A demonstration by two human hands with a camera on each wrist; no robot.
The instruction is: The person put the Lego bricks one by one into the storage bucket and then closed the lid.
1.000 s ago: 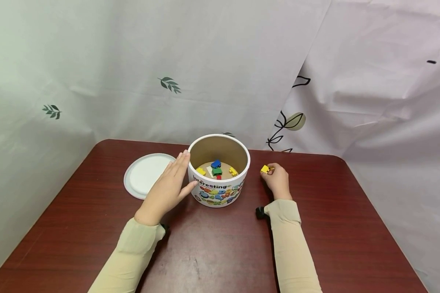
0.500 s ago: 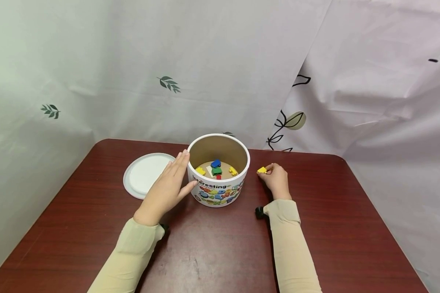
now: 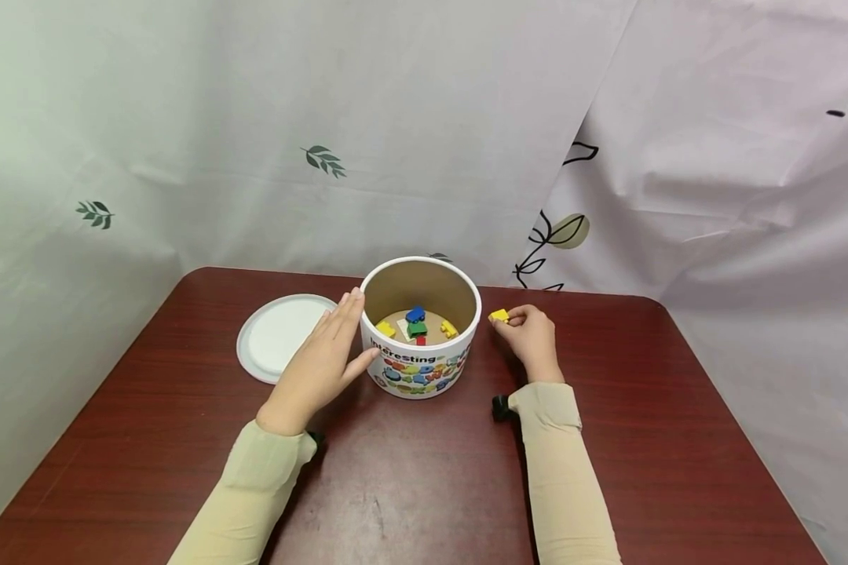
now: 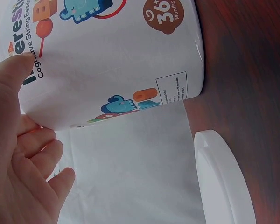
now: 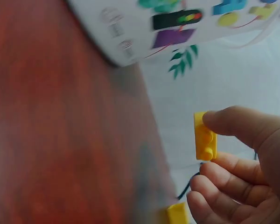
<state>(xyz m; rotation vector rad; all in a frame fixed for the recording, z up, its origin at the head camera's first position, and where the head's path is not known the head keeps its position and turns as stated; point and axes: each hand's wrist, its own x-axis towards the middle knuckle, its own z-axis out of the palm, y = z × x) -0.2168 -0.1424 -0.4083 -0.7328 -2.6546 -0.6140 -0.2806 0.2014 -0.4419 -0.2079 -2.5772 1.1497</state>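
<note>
My left hand (image 3: pixel 318 357) rests with extended fingers against the left side of a white round tub (image 3: pixel 427 380). Its thumb touches the printed wall in the left wrist view. Right of the tub, my right hand (image 3: pixel 530 341) pinches a yellow building brick (image 5: pixel 206 136) between thumb and fingers; round studs show on one face. A second yellow piece (image 5: pixel 177 213) appears below that hand in the right wrist view, hidden in the head view. Inside the tub lie a blue brick (image 3: pixel 415 315), a green brick (image 3: pixel 417 330), a bit of red and two yellow bricks (image 3: pixel 448 329).
A white lid (image 3: pixel 279 337) lies flat on the dark red table (image 3: pixel 424 486), left of the tub and partly behind my left hand. Behind the table's far edge hangs a pale curtain (image 3: pixel 410 141) with leaf prints. Black wrist-worn devices (image 3: pixel 500 408) show by the cuffs.
My right hand has brought the yellow brick slightly up and left, closer to the tub, and turned it. The left hand stays at the tub.
</note>
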